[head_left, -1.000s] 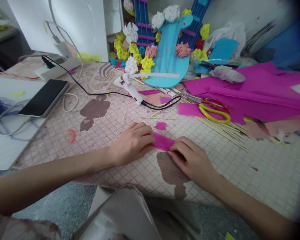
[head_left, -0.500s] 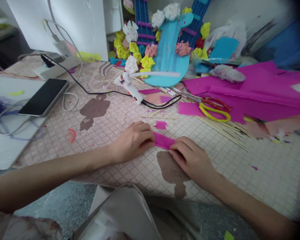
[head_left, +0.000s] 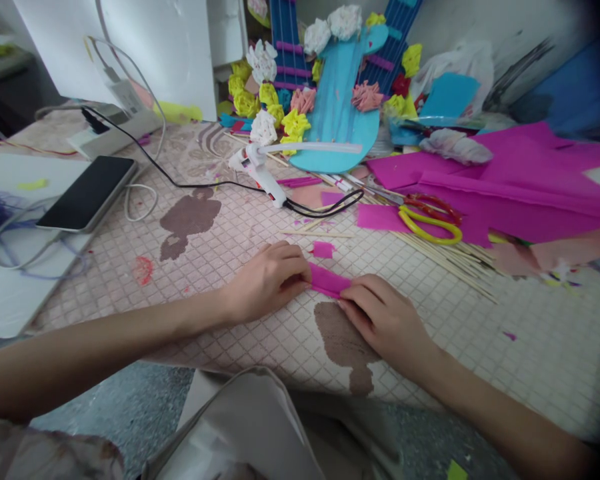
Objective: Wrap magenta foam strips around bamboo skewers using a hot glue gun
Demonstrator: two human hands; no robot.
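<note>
A small strip of magenta crepe paper (head_left: 329,281) lies on the patterned tablecloth (head_left: 230,233) near its front edge. My left hand (head_left: 267,281) has its fingers curled and pinches the strip's left end. My right hand (head_left: 385,317) pinches the right end, its fingers pressed down on the paper. A smaller magenta scrap (head_left: 323,250) sits just beyond the strip.
A white glue gun (head_left: 257,172) with a black cord lies further back. Yellow-handled scissors (head_left: 425,223), wooden skewers (head_left: 445,257) and magenta paper sheets (head_left: 520,187) are at the right. A phone (head_left: 87,195) rests at the left. Paper flowers and blue cardboard shapes (head_left: 337,107) stand behind.
Both hands stay on the magenta strip; the fingers shift slightly along it. Nothing else has moved.
</note>
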